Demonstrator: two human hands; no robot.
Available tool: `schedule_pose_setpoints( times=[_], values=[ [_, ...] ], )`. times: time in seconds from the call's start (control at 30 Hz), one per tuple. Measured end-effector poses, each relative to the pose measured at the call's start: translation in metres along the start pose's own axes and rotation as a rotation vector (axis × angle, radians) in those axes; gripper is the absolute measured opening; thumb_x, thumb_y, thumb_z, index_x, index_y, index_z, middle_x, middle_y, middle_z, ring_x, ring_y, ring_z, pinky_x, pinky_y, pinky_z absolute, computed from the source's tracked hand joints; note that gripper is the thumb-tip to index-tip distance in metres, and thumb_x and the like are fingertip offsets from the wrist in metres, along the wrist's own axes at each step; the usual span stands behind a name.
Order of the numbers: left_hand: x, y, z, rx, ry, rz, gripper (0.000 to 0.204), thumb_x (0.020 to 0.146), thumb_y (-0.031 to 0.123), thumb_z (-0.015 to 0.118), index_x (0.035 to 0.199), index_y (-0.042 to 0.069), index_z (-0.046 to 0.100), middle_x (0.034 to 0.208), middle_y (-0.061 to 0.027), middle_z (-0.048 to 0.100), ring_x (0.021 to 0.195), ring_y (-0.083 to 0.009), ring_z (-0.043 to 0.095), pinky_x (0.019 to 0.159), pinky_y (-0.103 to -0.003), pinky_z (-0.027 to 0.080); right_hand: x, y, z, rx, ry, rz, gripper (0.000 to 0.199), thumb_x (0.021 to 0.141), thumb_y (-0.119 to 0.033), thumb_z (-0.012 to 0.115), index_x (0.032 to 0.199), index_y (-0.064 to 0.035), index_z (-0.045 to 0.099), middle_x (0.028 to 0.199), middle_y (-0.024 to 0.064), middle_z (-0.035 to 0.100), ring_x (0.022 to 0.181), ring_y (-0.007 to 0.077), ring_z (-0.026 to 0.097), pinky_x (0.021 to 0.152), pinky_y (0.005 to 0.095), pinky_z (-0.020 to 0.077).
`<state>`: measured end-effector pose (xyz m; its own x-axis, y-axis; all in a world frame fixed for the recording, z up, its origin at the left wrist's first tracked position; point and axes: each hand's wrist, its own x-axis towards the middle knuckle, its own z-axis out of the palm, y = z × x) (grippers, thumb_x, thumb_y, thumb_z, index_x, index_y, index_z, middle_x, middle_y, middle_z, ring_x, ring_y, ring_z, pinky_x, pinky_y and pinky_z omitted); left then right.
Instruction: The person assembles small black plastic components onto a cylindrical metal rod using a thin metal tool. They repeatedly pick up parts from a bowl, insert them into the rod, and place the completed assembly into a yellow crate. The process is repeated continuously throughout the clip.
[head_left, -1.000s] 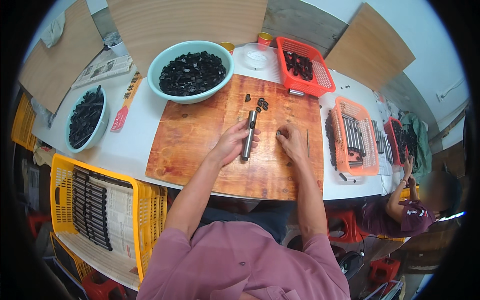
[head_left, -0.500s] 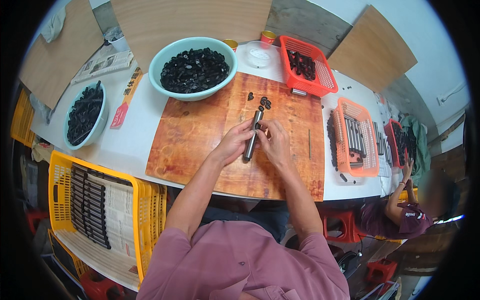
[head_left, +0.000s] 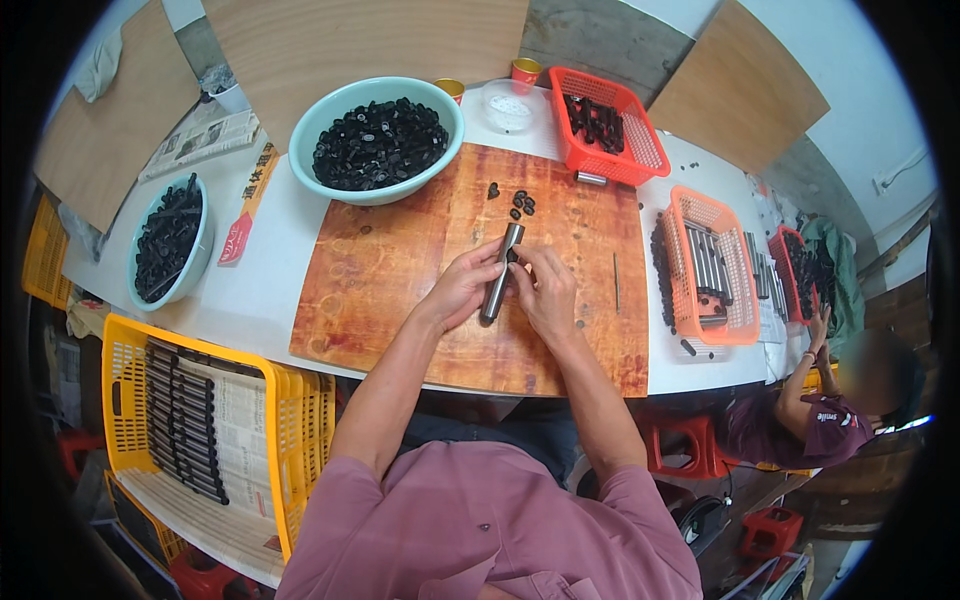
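Over the brown wooden board [head_left: 400, 310], my left hand [head_left: 462, 288] is closed around a grey metal tube [head_left: 496, 294]. The tube slants, its upper end leaning to the right. From the other side, my right hand [head_left: 547, 290] pinches a small black oval piece [head_left: 513, 256] against the tube's upper half. How far that piece sits in the tube is hidden by my fingers. Just beyond the tube lie several loose black oval pieces [head_left: 528, 209]. A thin rod [head_left: 616, 283] rests on the board to the right.
A large mint bowl [head_left: 456, 150] of black pieces stands at the far left of the board, and a smaller bowl [head_left: 207, 240] farther left. Red [head_left: 650, 160] and orange baskets [head_left: 742, 300] hold parts at right. A yellow crate [head_left: 290, 420] is lower left. A co-worker [head_left: 800, 425] sits at right.
The whole view has shifted slightly. Both hands remain on the tube, and the right fingers still press the black piece at nearly the same spot.
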<state>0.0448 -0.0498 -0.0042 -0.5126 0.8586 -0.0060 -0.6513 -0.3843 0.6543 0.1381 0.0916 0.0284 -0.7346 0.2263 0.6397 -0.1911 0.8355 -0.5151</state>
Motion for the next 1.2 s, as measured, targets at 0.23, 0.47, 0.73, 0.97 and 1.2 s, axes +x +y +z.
schedule_pose_setpoints(
  times=[0.23, 0.47, 0.73, 0.97, 1.2],
  values=[
    [-0.002, 0.002, 0.003, 0.009, 0.015, -0.005, 0.054, 0.101, 0.004, 0.054, 0.152, 0.0, 0.037, 0.131, -0.0079, 0.059, 0.109, -0.0175, 0.063, 0.091, -0.034, 0.056, 0.0, -0.005, -0.001, -0.026, 0.021, -0.02, 0.025, 0.083, 0.0, 0.074, 0.108, -0.0016, 0.07, 0.088, 0.0142, 0.066, 0.075, 0.0288, 0.067, 0.065, 0.0366, 0.053],
    [0.001, -0.001, 0.002, 0.024, 0.006, 0.0, 0.044, 0.104, 0.013, 0.053, 0.145, 0.0, 0.046, 0.127, -0.0084, 0.061, 0.112, -0.0171, 0.063, 0.091, -0.035, 0.057, 0.0, -0.001, 0.0, -0.099, 0.072, -0.116, 0.026, 0.082, -0.003, 0.075, 0.108, -0.0027, 0.071, 0.088, 0.0129, 0.066, 0.074, 0.0281, 0.066, 0.065, 0.0373, 0.0529],
    [-0.002, 0.002, 0.006, 0.001, 0.162, 0.012, 0.03, 0.106, 0.024, 0.052, 0.126, 0.002, 0.058, 0.1, -0.0065, 0.068, 0.081, -0.0172, 0.067, 0.076, -0.031, 0.057, -0.007, -0.009, 0.008, 0.072, -0.013, -0.061, 0.043, 0.085, -0.008, 0.073, 0.127, -0.0035, 0.063, 0.117, 0.0177, 0.058, 0.073, 0.0232, 0.062, 0.065, 0.0351, 0.0523],
    [-0.002, 0.005, 0.013, 0.073, 0.242, -0.081, 0.038, 0.104, 0.032, 0.048, 0.119, -0.001, 0.059, 0.078, -0.0064, 0.062, 0.063, -0.0158, 0.057, 0.056, -0.027, 0.047, -0.014, 0.015, 0.002, 0.178, 0.105, 0.253, 0.029, 0.092, -0.011, 0.067, 0.12, -0.001, 0.062, 0.117, 0.0163, 0.057, 0.079, 0.0254, 0.063, 0.071, 0.036, 0.0532],
    [0.006, -0.01, 0.009, 0.396, 0.268, -0.084, 0.051, 0.104, 0.047, 0.049, 0.121, 0.0, 0.059, 0.081, -0.0058, 0.063, 0.064, -0.0161, 0.06, 0.058, -0.028, 0.051, -0.016, 0.024, 0.0, 0.246, 0.141, 0.389, 0.024, 0.096, -0.016, 0.065, 0.115, -0.0009, 0.063, 0.114, 0.0153, 0.057, 0.086, 0.0245, 0.061, 0.08, 0.0367, 0.0507]
  ],
)
